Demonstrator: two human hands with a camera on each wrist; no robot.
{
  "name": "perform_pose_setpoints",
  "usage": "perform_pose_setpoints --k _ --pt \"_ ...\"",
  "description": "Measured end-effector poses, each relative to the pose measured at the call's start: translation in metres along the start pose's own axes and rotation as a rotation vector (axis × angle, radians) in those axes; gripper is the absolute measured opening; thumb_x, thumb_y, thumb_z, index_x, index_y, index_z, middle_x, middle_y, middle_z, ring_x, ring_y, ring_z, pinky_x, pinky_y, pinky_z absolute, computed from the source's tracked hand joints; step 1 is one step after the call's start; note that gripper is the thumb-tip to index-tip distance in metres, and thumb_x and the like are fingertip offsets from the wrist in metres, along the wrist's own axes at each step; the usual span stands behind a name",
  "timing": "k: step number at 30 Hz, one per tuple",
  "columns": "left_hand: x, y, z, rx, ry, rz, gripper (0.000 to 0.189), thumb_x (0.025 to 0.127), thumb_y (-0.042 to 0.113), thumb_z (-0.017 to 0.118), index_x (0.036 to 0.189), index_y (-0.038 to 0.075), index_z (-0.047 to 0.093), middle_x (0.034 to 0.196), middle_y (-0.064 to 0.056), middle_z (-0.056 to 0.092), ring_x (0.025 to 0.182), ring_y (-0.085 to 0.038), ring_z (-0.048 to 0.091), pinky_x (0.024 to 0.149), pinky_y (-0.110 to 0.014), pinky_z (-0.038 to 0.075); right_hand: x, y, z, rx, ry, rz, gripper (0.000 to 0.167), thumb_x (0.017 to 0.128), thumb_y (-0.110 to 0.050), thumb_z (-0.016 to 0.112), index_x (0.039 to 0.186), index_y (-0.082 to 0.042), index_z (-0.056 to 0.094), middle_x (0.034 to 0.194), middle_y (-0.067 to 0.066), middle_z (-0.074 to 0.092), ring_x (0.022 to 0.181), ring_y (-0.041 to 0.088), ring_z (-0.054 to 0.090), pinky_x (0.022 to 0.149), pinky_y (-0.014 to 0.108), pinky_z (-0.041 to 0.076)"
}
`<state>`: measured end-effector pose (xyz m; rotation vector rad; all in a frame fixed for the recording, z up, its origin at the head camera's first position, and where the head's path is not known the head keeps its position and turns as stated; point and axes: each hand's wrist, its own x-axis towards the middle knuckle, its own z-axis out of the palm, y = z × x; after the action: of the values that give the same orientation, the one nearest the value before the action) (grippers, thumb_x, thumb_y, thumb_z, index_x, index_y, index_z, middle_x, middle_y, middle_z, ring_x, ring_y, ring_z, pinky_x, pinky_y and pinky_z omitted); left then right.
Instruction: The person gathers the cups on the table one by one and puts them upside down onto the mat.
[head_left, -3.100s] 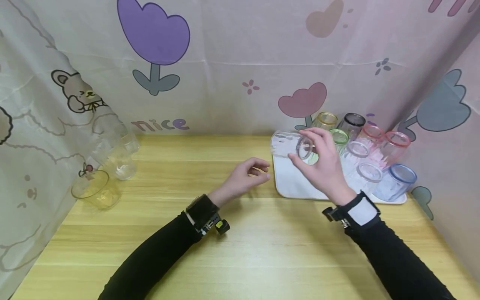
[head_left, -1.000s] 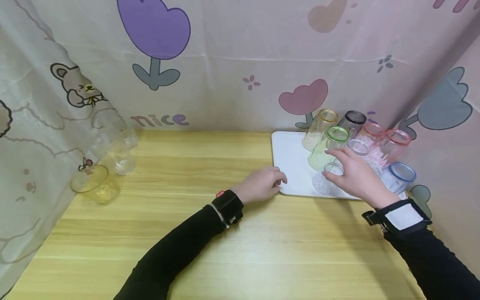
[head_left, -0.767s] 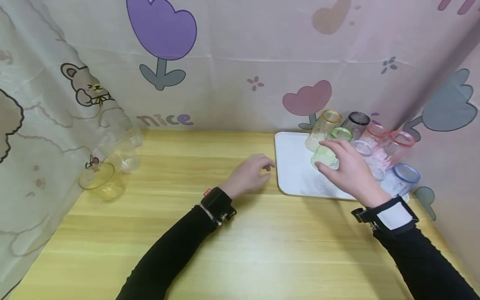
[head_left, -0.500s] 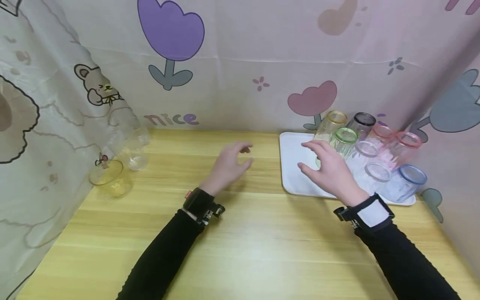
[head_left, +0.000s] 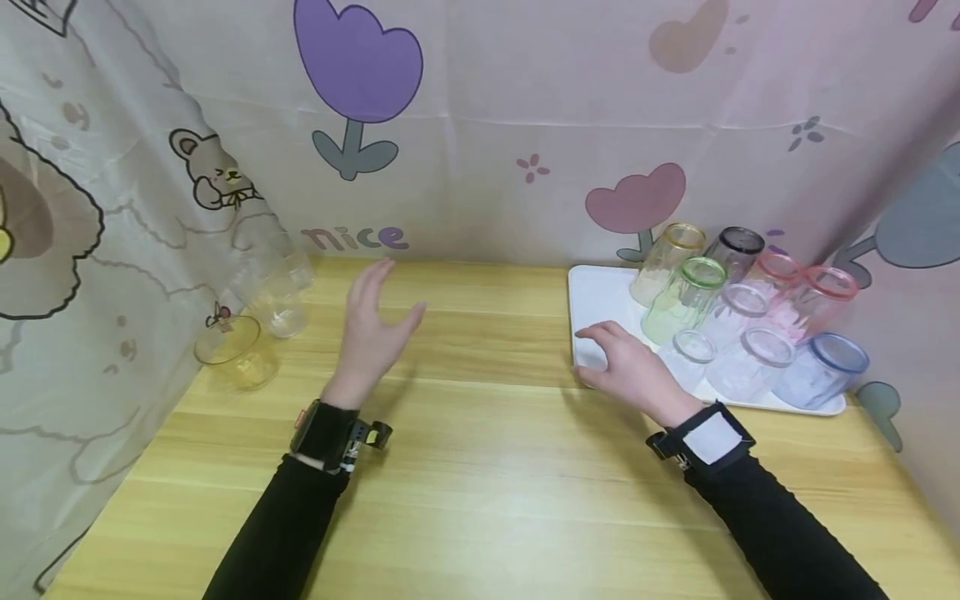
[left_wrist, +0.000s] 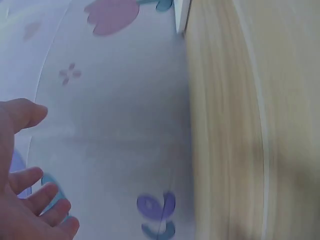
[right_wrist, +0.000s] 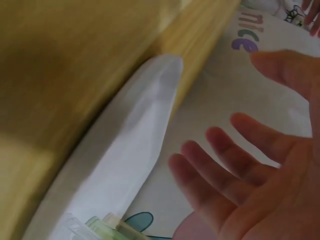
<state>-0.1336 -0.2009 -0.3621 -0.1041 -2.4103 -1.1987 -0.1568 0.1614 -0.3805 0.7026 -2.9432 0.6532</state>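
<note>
In the head view my left hand (head_left: 371,329) is raised over the left-middle of the table, fingers stretched and thumb spread, holding nothing. Nearest to it are a yellow glass (head_left: 251,362) and several clear glasses (head_left: 285,312) by the left curtain. My right hand (head_left: 622,367) hovers over the front left part of the white tray (head_left: 592,287), fingers apart and nothing held. Close beside it on the tray stand a clear glass (head_left: 686,358) and a green glass (head_left: 678,304). The right wrist view shows the right fingers (right_wrist: 200,180) loosely spread above the tray.
Further glasses crowd the tray: an amber-rimmed glass (head_left: 667,267), a black-rimmed glass (head_left: 738,250), two pink glasses, a blue glass (head_left: 821,371) and more clear ones. A patterned curtain (head_left: 487,208) encloses the wooden table (head_left: 480,500) at the back and both sides.
The right hand has set a clear glass on the tray, let go and drawn back left. The left hand, at the tray's edge a second ago, has swung left and spread its fingers.
</note>
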Motion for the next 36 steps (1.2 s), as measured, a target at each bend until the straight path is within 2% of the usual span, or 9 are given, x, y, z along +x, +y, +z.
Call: perform_pose_setpoints --k 7,11,14,18,21,24,28,31,36 --pt "-0.013 -0.021 -0.044 0.026 0.149 -0.098 0.086 0.091 0.028 0.078 0.161 0.011 0.031 0.17 -0.011 0.025 0.158 -0.034 0.022 0.131 -0.06 0.017 -0.002 0.001 0.007 -0.046 -0.081 -0.013 0.049 0.09 -0.032 0.077 0.129 -0.004 0.068 0.128 0.018 0.067 0.114 0.04 0.067 0.095 0.059 0.057" --pt "-0.023 -0.028 -0.067 0.024 0.237 -0.183 0.091 0.09 0.03 0.08 0.163 0.017 0.026 0.172 -0.007 0.019 0.159 -0.03 0.017 0.131 -0.06 0.015 -0.003 0.001 0.011 -0.062 -0.094 -0.027 0.043 0.088 -0.033 0.078 0.121 -0.006 0.072 0.12 0.014 0.07 0.104 0.032 0.069 0.089 0.053 0.059" --pt "-0.029 -0.034 -0.082 0.025 0.311 -0.215 0.094 0.089 0.029 0.081 0.164 0.019 0.025 0.172 -0.006 0.017 0.159 -0.029 0.015 0.131 -0.06 0.014 -0.004 0.001 0.013 -0.072 -0.098 -0.027 0.041 0.087 -0.034 0.079 0.117 -0.006 0.073 0.117 0.013 0.071 0.099 0.029 0.069 0.085 0.051 0.059" --pt "-0.038 -0.044 -0.097 0.026 0.412 -0.246 0.099 0.085 0.027 0.085 0.163 0.018 0.025 0.172 -0.006 0.019 0.159 -0.025 0.014 0.132 -0.05 0.013 -0.006 0.002 0.014 -0.076 -0.1 -0.019 0.04 0.087 -0.034 0.08 0.115 -0.006 0.074 0.114 0.012 0.071 0.096 0.028 0.068 0.083 0.05 0.059" --pt "-0.044 -0.052 -0.106 0.02 0.465 -0.31 0.103 0.084 0.027 0.086 0.164 0.022 0.021 0.173 -0.003 0.015 0.159 -0.02 0.011 0.133 -0.042 0.011 -0.006 0.003 0.015 -0.074 -0.102 -0.004 0.04 0.087 -0.034 0.08 0.116 -0.007 0.073 0.114 0.011 0.072 0.096 0.027 0.068 0.082 0.048 0.058" --pt "-0.049 -0.059 -0.113 -0.001 0.48 -0.413 0.109 0.085 0.029 0.085 0.166 0.027 0.011 0.174 0.002 0.006 0.161 -0.017 0.006 0.133 -0.04 0.008 -0.005 0.002 0.015 -0.069 -0.109 0.007 0.041 0.087 -0.034 0.08 0.116 -0.007 0.073 0.113 0.011 0.072 0.095 0.026 0.067 0.081 0.047 0.058" --pt "-0.054 -0.068 -0.119 -0.032 0.464 -0.55 0.121 0.084 0.037 0.085 0.166 0.031 -0.002 0.174 0.007 -0.005 0.162 -0.017 -0.003 0.133 -0.048 0.004 -0.004 0.001 0.015 -0.065 -0.116 0.009 0.041 0.087 -0.035 0.08 0.116 -0.007 0.072 0.112 0.012 0.072 0.094 0.025 0.067 0.081 0.047 0.057" --pt "-0.056 -0.075 -0.119 -0.046 0.455 -0.602 0.124 0.082 0.04 0.086 0.166 0.029 -0.005 0.175 0.005 -0.005 0.162 -0.019 -0.003 0.133 -0.049 0.003 -0.004 0.001 0.015 -0.068 -0.117 0.005 0.04 0.087 -0.034 0.08 0.115 -0.007 0.072 0.11 0.011 0.072 0.093 0.025 0.066 0.08 0.047 0.057" --pt "-0.058 -0.087 -0.117 -0.124 0.422 -0.686 0.125 0.083 0.041 0.085 0.166 0.023 -0.007 0.175 -0.002 -0.005 0.163 -0.02 -0.003 0.134 -0.04 0.0 -0.005 0.002 0.014 -0.069 -0.118 -0.003 0.04 0.087 -0.034 0.08 0.115 -0.007 0.072 0.109 0.011 0.072 0.092 0.024 0.066 0.079 0.046 0.057"
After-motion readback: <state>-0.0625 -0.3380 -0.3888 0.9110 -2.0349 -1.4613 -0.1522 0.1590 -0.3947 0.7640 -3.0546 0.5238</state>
